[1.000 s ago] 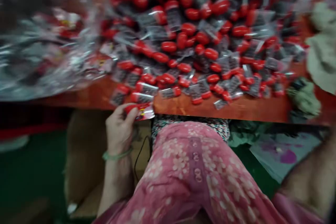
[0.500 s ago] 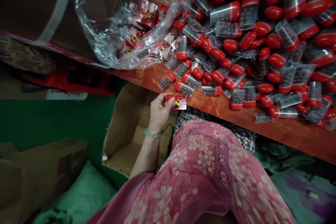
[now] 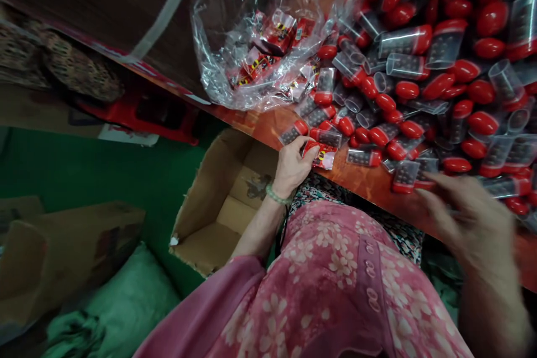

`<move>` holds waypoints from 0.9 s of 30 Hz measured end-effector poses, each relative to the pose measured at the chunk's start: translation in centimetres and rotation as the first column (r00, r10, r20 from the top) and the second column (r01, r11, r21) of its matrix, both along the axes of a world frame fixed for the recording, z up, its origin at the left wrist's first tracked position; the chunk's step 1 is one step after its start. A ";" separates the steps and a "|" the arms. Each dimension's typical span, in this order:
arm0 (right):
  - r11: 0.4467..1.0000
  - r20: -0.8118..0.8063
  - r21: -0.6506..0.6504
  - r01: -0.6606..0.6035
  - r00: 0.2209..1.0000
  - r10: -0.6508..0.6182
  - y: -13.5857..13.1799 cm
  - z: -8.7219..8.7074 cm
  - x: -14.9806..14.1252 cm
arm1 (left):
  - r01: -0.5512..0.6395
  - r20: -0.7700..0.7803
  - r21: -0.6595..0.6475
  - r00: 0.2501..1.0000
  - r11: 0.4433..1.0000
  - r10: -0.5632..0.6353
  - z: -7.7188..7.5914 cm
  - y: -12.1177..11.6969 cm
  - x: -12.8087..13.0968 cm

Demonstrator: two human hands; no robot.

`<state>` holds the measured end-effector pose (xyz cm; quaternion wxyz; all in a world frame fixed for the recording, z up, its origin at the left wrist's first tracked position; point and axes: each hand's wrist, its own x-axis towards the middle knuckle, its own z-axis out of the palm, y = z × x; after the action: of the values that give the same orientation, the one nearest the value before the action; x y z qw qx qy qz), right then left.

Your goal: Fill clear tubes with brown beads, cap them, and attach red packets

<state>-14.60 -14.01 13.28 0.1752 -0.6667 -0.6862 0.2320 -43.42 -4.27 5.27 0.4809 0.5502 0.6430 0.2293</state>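
Observation:
My left hand [image 3: 293, 165], with a pale green bead bracelet at the wrist, pinches a small red printed packet [image 3: 321, 155] between thumb and fingers at the table's front edge. My right hand [image 3: 474, 218] has come in from the right, blurred by motion. Its thumb and forefinger are apart, with the tips beside clear red-ended tubes [image 3: 406, 175] holding dark beads; nothing shows between them. A large pile of such tubes covers the right of the table, most with one red end.
A clear plastic bag [image 3: 218, 75] with red packets [image 3: 279, 31] lies behind my left hand. The reddish table [image 3: 268, 126] runs along the front. Below it stands an open cardboard box [image 3: 210, 201]; a pale sack [image 3: 130, 285] and another carton [image 3: 79, 251] lie on the green floor.
My right hand has entered from the right and reached the tubes. My left hand still grips the packet, now closer to the nearest tubes. The whole view has shifted.

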 end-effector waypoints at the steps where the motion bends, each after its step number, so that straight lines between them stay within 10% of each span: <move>1: 0.995 -0.018 0.042 -0.095 0.995 0.096 1.1 -0.5 -1.5 | 0.016 0.020 0.011 1.000 1.000 -0.016 0.2 0.0 -0.3; 4: 0.928 -0.048 0.082 -0.363 0.929 0.368 5.7 -1.7 -6.9 | 0.031 0.068 0.005 0.997 1.000 -0.031 0.7 -0.7 -1.7; 14: 0.785 0.136 -0.080 -0.614 0.774 0.618 14.5 -5.9 -17.1 | -0.261 0.087 -0.128 0.958 0.957 0.273 0.2 -2.7 -4.6; 20: 0.757 0.098 0.026 -0.653 0.755 0.648 16.8 -8.4 -18.4 | -0.289 0.033 -0.086 0.956 0.954 0.292 -0.2 -2.2 -4.7; 27: 0.905 -0.384 -0.080 -0.419 0.850 0.360 14.8 -4.0 -13.7 | -0.249 -0.033 -0.017 0.968 0.968 0.249 -0.6 -2.2 -4.3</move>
<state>-28.29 0.82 9.33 0.1930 -0.4713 -0.7423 0.4354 -47.67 -6.50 4.63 0.4443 0.4635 0.7166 0.2725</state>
